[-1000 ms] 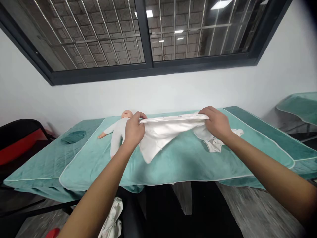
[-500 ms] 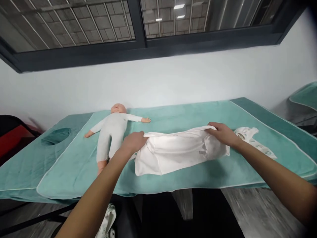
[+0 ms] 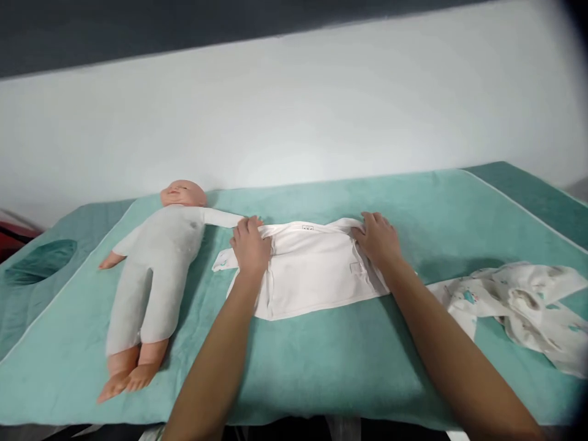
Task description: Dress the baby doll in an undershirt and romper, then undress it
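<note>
White shirt [image 3: 316, 275] is mostly flat on the bed [image 3: 321, 367] between left hand [image 3: 251, 248] and right hand [image 3: 379, 242], sides not smoothed yet. Fingers half-curled at its top corners, can't tell if gripping. Doll [image 3: 168, 236] left of them; patterned clothes [image 3: 528, 337] right, still bunched.

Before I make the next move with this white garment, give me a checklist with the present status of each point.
1. Left hand at the far left corner of the white garment: ok.
2. Right hand at its far right corner: ok.
3. Garment smooth on the green cover: not ok, creases show beside the right hand.
4. Firm pinch in both hands: cannot tell, the fingers hide the contact.
5. Doll clear of the left hand: cannot tell, its outstretched arm ends behind that hand in this view.
6. Printed cloth apart from the garment: cannot tell, the right forearm blocks the view between them.
</note>
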Motion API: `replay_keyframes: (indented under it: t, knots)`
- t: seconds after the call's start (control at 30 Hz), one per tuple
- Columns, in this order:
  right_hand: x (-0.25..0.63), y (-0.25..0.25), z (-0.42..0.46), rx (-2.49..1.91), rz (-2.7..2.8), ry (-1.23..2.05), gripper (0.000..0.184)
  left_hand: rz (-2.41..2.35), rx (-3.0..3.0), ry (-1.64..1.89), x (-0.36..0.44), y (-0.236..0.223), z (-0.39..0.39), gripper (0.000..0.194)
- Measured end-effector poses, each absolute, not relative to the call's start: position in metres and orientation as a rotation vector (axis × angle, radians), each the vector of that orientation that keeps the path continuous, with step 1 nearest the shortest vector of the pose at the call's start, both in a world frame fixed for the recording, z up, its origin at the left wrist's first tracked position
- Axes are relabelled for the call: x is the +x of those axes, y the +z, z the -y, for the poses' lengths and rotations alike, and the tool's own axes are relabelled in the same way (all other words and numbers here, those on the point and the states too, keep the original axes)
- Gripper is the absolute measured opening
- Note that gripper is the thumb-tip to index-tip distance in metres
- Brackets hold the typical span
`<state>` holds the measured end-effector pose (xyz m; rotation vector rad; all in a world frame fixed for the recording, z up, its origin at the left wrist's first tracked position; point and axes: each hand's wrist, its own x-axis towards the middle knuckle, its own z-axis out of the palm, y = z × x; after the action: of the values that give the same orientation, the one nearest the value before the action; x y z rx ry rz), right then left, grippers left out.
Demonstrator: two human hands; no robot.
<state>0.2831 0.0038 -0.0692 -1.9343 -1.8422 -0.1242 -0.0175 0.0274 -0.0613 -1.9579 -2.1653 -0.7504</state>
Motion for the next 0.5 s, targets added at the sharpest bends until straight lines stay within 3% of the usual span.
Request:
replay_keyframes:
  t: [0.13, 0.3, 0.5]
  knots:
    - [0.276, -0.063, 0.011, -1.635, 1.911, -0.083, 0.034, 1.781, -2.242, -1.142, 0.002, -0.065, -0.012, 0.037]
    - [0.254, -0.061, 0.017, -1.466, 2.095, 0.246, 0.026, 1.63, -2.738, -0.987, 0.032, -0.085, -0.012, 0.031]
    - [0.244, -0.073, 0.006, -1.666, 2.094, 0.189, 0.03, 1.732, -2.599, -0.855, 0.031, -0.091, -0.019, 0.066]
